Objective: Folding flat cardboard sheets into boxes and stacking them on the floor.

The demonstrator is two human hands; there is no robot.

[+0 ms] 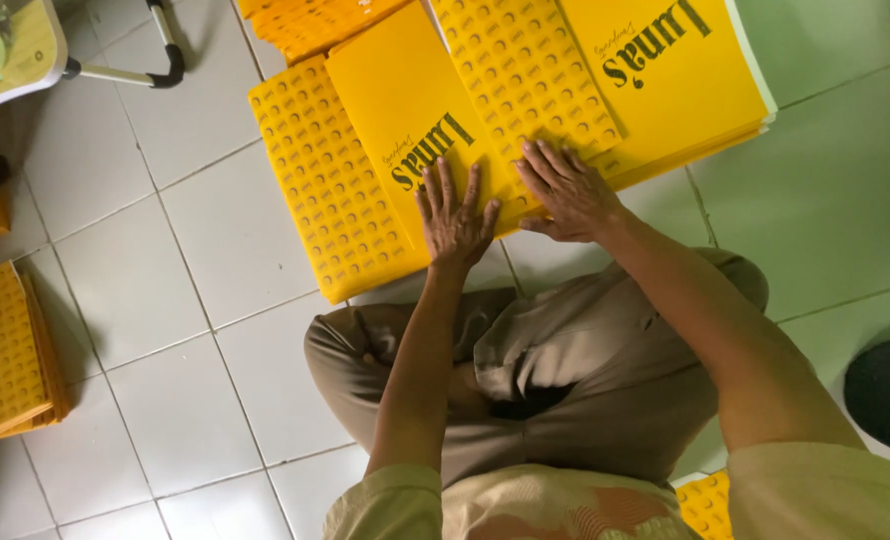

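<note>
A: What are the hands working on?

B: Flat yellow printed sheets (405, 110) lying in overlapping piles on the white tiled floor (165, 300), right in front of the seated person's knees. The left hand (453, 215) is pressing palm-down on the plain-faced sheet with dark lettering, fingers spread, gripping nothing. The right hand (565, 190) is lying flat too, fingers splayed over the edge where a patterned sheet (525, 70) is overlapping it. Neither hand is closing on anything.

A: And around that?

B: Another patterned sheet (325, 190) is sitting to the left, a thicker stack (685, 80) to the right, and a separate yellow pile (5, 360) is resting well apart at the left edge. A chair leg (155, 60) is showing at the top.

A: What could be going wrong here?

B: I'm judging the sheets as slick; with open palms only, a push could be fanning the piles askew, or creasing a corner where the layers overlap.
</note>
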